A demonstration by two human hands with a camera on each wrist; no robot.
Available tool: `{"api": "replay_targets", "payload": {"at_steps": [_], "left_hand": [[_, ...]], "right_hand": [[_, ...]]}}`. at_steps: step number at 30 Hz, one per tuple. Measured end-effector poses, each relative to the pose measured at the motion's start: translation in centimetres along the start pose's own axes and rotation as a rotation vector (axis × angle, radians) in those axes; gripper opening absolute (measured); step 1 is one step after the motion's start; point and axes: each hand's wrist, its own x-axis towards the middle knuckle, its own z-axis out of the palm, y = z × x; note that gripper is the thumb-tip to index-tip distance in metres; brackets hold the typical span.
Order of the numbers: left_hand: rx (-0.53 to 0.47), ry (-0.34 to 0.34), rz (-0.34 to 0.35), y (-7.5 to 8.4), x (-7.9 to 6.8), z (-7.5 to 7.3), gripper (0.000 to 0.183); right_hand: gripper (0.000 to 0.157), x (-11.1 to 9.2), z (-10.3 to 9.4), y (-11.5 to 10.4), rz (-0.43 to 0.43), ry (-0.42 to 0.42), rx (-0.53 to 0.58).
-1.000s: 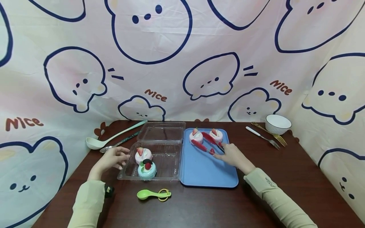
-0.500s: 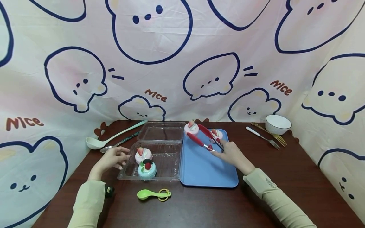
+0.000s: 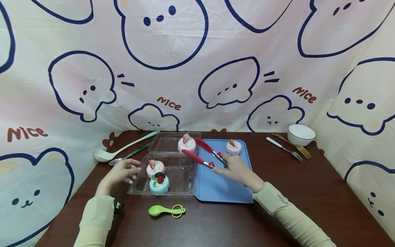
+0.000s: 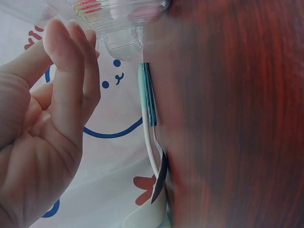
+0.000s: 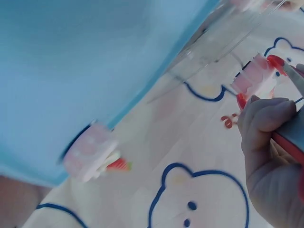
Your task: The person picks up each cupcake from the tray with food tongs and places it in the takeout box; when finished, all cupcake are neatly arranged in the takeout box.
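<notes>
My right hand (image 3: 239,169) grips red-tipped metal tongs (image 3: 192,156). Between the tongs' tips is a pink cake with a strawberry (image 3: 187,145), held up near the right side of the clear hinged plastic box (image 3: 182,175). In the right wrist view, the tips press both sides of that cake (image 5: 254,76). Inside the box are another pink strawberry cake (image 3: 155,168) and a blue cake with a berry (image 3: 159,185). One more pink cake (image 3: 233,147) sits on the blue tray (image 3: 222,188). At the box's left edge, my left hand (image 3: 121,172) has loosely bent fingers; contact is unclear.
A green measuring spoon (image 3: 157,210) with a yellow ring lies in front of the box. Behind my left hand are a ladle (image 3: 105,155) and a spoon (image 3: 115,160). A white bowl (image 3: 301,134), white-handled fork (image 3: 285,149) and gold fork (image 3: 296,145) are at back right.
The tongs have lifted the pink cake off the blue tray and carried it left, over toward the clear box. My right hand moved left with them; my left hand stayed put.
</notes>
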Motion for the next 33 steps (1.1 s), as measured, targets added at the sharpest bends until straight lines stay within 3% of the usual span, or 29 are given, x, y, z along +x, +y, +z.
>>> {"api": "replay_targets", "payload": {"at_steps": [8,17,26,33], "left_hand": [[0.006,0.001,0.003,0.0,0.2,0.0,0.045],[0.003,-0.01,0.003,0.1,0.5,-0.1,0.045],[-0.004,-0.016,-0.001,0.0,0.7,0.1,0.044],[-0.008,-0.003,-0.001,-0.3,0.7,0.1,0.044]], "right_hand": [[0.039,0.1,1.1,-2.3,-0.01,-0.121,-0.015],[0.047,0.5,2.3,-2.8,-0.048,-0.233,-0.004],[0.046,1.2,2.9,-3.0,-0.038,-0.31,-0.021],[0.046,1.6,3.0,-3.1,-0.04,-0.312,-0.05]]}}
